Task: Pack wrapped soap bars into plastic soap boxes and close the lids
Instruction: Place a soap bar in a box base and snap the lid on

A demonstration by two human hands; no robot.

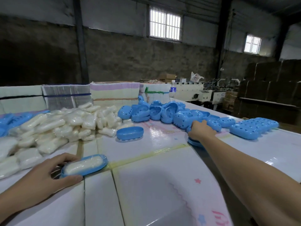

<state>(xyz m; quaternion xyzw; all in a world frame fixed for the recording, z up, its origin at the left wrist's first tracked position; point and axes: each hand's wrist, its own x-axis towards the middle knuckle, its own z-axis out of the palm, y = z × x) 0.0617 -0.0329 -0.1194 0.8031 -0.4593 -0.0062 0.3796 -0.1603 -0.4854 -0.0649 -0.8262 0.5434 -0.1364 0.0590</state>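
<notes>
Beside soap box, curled left hand

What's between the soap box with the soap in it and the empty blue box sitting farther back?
Nothing: the head view shows only bare table between the filled soap box and the empty blue box.

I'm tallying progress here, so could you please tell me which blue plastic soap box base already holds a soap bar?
The blue plastic base that the left hand grips, nearest the camera: a wrapped white bar lies inside, unlike the empty base farther back.
</notes>
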